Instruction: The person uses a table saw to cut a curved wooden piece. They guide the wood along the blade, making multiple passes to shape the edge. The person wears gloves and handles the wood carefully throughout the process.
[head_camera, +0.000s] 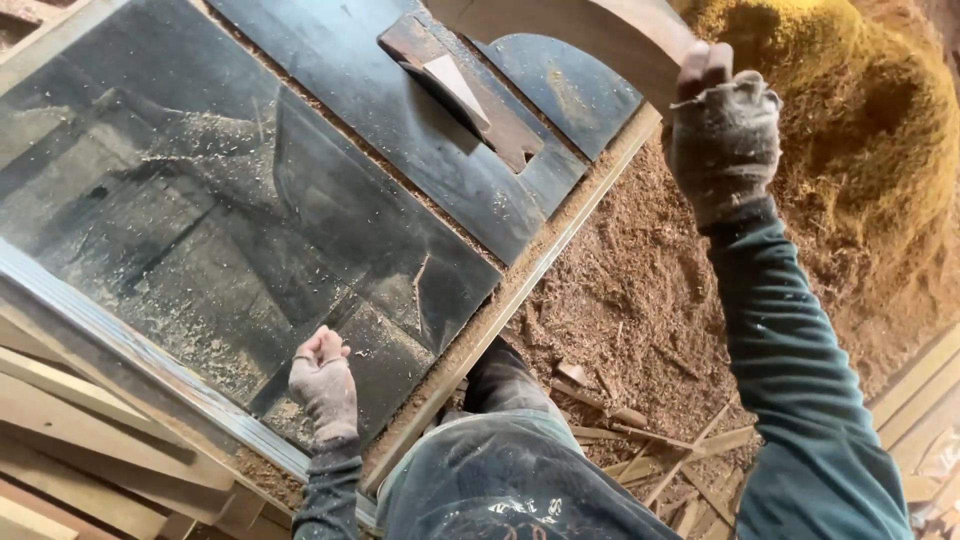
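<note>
At the far left, pale wooden planks lie stacked along the near edge of the desk, a dark metal saw surface dusted with sawdust, so they sit within easy reach of the person standing at it. The left hand, in a worn fingerless glove, rests on the dark top near its front edge with the fingers curled loosely inward; it grips nothing that can be seen, and looks placed there to steady the body rather than to hold a piece. Further right and higher in the view, a reddish-brown wooden block with a pale wedge on it lies flat on the desk beside a rounded dark plate — whether a blade sits under it cannot be told. A light wooden strip runs diagonally along the desk's right edge, marking where the surface ends. To the right, the right hand, also gloved, is raised well above the desk and closed around the end of a curved pale wooden piece, fingers wrapped over its edge — held up and clear of the surface, so the piece hangs free of the dark top and touches nothing else. Below and beyond it, the floor is thick with reddish sawdust and thin offcut strips, and a tall yellowish heap of sawdust rises at the far right, lying where it falls off the desk's edge.
</note>
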